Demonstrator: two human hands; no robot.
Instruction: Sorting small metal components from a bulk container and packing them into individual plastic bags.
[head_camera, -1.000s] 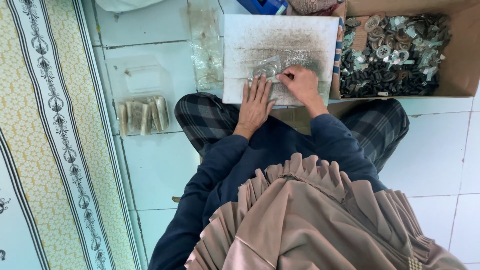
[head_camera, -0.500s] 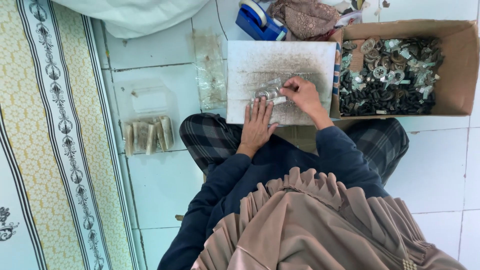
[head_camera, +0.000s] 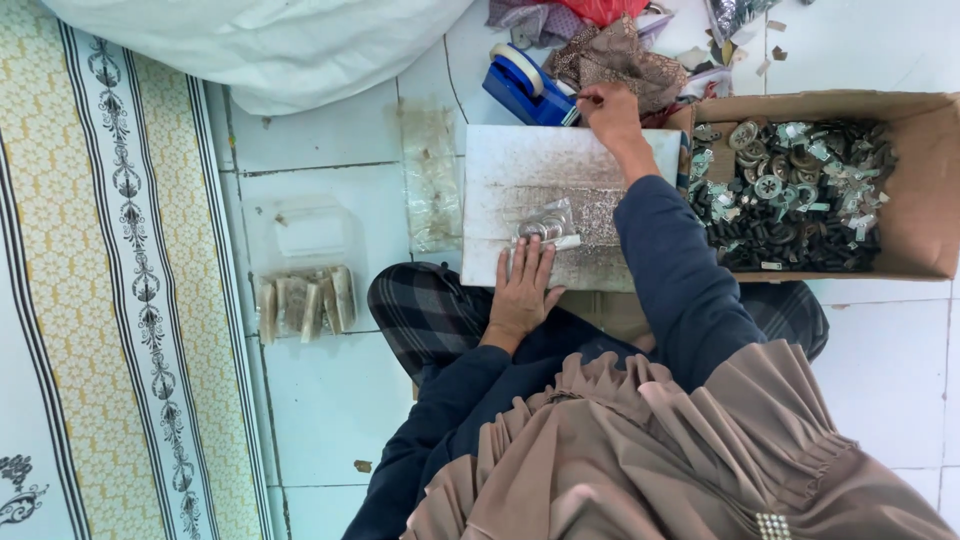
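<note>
Pressing flat, the left hand (head_camera: 522, 290) holds a small clear bag (head_camera: 545, 225) on the board (head_camera: 520, 165). At one o'clock, the right hand (head_camera: 608, 112) pinches tape by the dispenser (head_camera: 525, 88). Many parts wait in the box (head_camera: 925, 190).

White tiled floor (head_camera: 330, 400) beneath me: patterned yellow mat (head_camera: 90, 300) along its left edge, brown cardboard box (head_camera: 935, 180) at right, blue tape dispenser (head_camera: 525, 90) near top edge.

Navy long sleeves (head_camera: 680, 270), beige pleated garment (head_camera: 680, 450) (ruffled edge), plaid trousers (head_camera: 420, 310)
</note>
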